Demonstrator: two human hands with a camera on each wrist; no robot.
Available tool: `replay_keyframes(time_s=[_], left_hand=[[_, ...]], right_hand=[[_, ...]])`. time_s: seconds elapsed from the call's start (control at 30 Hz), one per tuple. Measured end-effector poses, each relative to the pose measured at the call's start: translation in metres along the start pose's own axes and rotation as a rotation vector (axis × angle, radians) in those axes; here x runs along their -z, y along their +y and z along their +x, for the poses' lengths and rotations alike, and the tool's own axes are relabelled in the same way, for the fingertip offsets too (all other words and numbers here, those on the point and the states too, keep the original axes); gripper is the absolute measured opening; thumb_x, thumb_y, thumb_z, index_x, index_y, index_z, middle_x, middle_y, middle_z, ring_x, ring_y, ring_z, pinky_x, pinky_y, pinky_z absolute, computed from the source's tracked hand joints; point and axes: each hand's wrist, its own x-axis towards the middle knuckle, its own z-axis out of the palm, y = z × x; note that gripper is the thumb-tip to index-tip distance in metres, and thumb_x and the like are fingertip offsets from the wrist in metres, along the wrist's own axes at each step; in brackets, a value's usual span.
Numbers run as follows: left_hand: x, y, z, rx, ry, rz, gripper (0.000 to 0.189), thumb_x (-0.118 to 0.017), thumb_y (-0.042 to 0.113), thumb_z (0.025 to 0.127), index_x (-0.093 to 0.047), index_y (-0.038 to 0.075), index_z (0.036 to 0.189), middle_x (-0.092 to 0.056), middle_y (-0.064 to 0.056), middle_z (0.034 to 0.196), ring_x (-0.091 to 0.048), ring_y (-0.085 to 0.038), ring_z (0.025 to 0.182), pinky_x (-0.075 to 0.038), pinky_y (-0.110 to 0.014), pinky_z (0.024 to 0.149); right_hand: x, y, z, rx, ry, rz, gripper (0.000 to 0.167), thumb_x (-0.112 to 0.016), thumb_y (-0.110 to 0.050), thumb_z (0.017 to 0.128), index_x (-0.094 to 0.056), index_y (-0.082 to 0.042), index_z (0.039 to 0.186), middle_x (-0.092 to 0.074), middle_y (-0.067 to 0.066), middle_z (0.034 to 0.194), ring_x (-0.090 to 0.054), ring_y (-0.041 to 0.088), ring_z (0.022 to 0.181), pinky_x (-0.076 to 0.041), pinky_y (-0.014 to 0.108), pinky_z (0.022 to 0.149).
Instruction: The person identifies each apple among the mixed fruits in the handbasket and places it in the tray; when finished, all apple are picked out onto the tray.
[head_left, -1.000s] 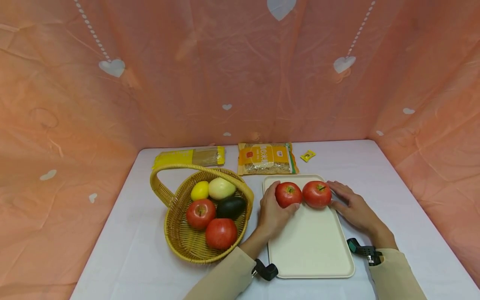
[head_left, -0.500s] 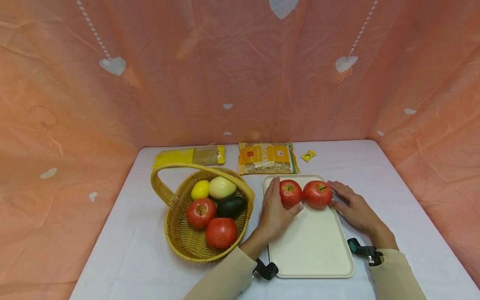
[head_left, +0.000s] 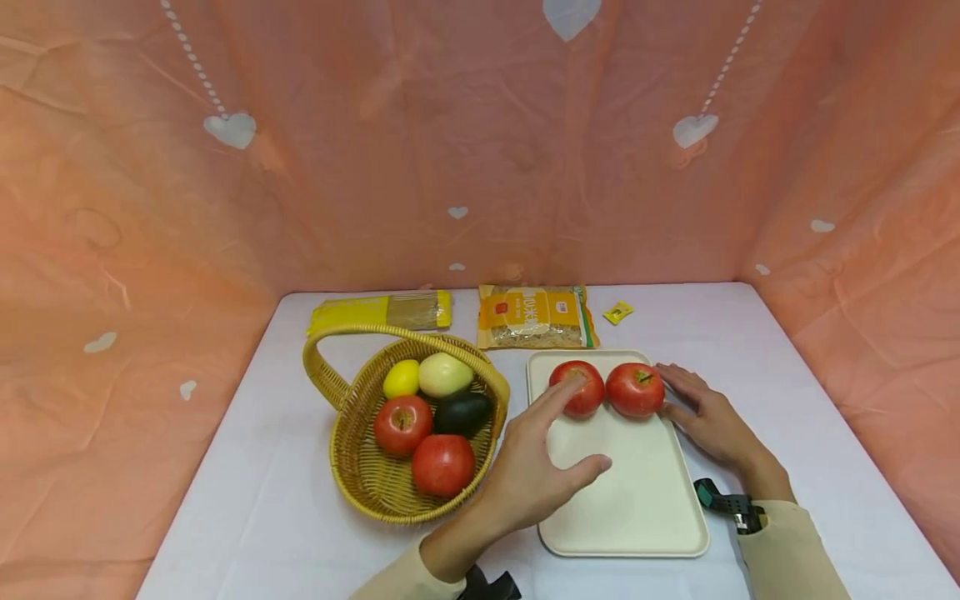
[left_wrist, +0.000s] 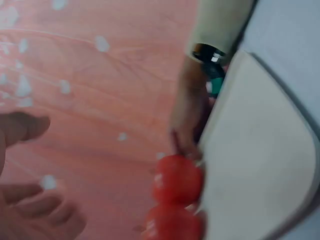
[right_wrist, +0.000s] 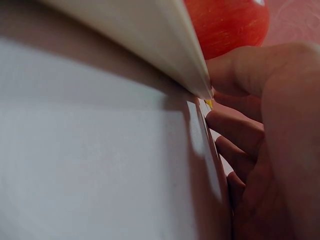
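Two red apples, the left one (head_left: pixel 581 400) and the right one (head_left: pixel 635 390), sit side by side at the far end of a cream tray (head_left: pixel 626 492). My left hand (head_left: pixel 517 475) is over the tray's left side, thumb and fingers spread, holding nothing; its index finger overlaps the left apple in the head view. In the left wrist view that hand (left_wrist: pixel 37 212) is blurred and apart from the apples. My right hand (head_left: pixel 712 421) rests at the tray's right edge beside the right apple. Its thumb (right_wrist: pixel 240 67) touches the rim, with the other fingers loosely extended below.
Left of the tray stands a wicker basket (head_left: pixel 345 454) with an arched handle, holding two red apples, a lemon, a pale green fruit and a dark green one. Behind lie a yellow noodle pack (head_left: pixel 378 312), an orange food bag (head_left: pixel 536 318) and a small yellow packet (head_left: pixel 618 312).
My left hand has let go of the left apple and drawn back toward the body and basket, its fingers spreading. The right hand has stayed at the tray's edge.
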Motion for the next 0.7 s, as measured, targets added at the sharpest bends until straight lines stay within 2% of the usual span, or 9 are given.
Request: replay_keyframes(time_s=[0.13,0.2,0.33,0.47,0.57,0.7], left_hand=[[0.033,0.005,-0.022,-0.069,-0.127,-0.123,0.071,-0.090,0.011,0.089,-0.062,0.016,0.154,-0.067,0.001,0.154,-0.063,-0.017,0.141,-0.050,-0.037,0.122],[0.051,0.003,-0.031,-0.104,-0.190,-0.148,0.067,-0.089,0.007,0.089,-0.065,0.015,0.151,-0.069,0.001,0.150,-0.065,-0.016,0.138,-0.052,-0.035,0.119],[0.089,-0.004,-0.044,-0.136,-0.276,-0.073,0.062,-0.090,0.008,0.090,-0.068,0.016,0.148,-0.072,0.002,0.144,-0.068,-0.017,0.134,-0.056,-0.036,0.115],[0.123,-0.014,-0.054,-0.106,-0.334,0.063,0.057,-0.090,0.017,0.092,-0.070,0.022,0.145,-0.074,0.006,0.142,-0.068,-0.015,0.133,-0.055,-0.036,0.115],[0.142,-0.022,-0.059,-0.074,-0.368,0.153,0.053,-0.089,0.024,0.094,-0.071,0.026,0.144,-0.073,0.007,0.143,-0.067,-0.013,0.134,-0.055,-0.037,0.116],[0.157,-0.032,-0.061,-0.041,-0.376,0.215,0.049,-0.087,0.023,0.095,-0.072,0.027,0.142,-0.074,0.005,0.142,-0.068,-0.016,0.130,-0.058,-0.040,0.110]], right_hand=[[-0.001,0.002,-0.001,-0.006,0.001,-0.002,0.068,-0.069,-0.030,0.107,-0.044,-0.013,0.168,-0.033,0.026,0.176,-0.022,0.055,0.164,-0.020,0.085,0.122],[-0.001,0.002,-0.002,-0.005,0.005,0.004,0.068,-0.069,-0.029,0.107,-0.045,-0.013,0.168,-0.033,0.026,0.176,-0.022,0.055,0.164,-0.021,0.085,0.122],[-0.001,0.001,-0.001,0.005,0.015,0.020,0.067,-0.070,-0.029,0.106,-0.046,-0.013,0.167,-0.033,0.027,0.175,-0.022,0.056,0.163,-0.021,0.085,0.122],[-0.002,0.000,0.000,0.007,0.016,0.027,0.068,-0.071,-0.029,0.106,-0.047,-0.012,0.167,-0.033,0.028,0.175,-0.022,0.056,0.163,-0.021,0.085,0.121],[-0.002,-0.001,0.001,-0.006,0.003,0.024,0.069,-0.071,-0.030,0.106,-0.045,-0.012,0.167,-0.032,0.028,0.176,-0.021,0.056,0.163,-0.021,0.085,0.121],[-0.002,-0.002,0.002,-0.023,-0.012,0.024,0.069,-0.070,-0.031,0.107,-0.044,-0.012,0.168,-0.030,0.027,0.177,-0.020,0.055,0.164,-0.021,0.086,0.121]])
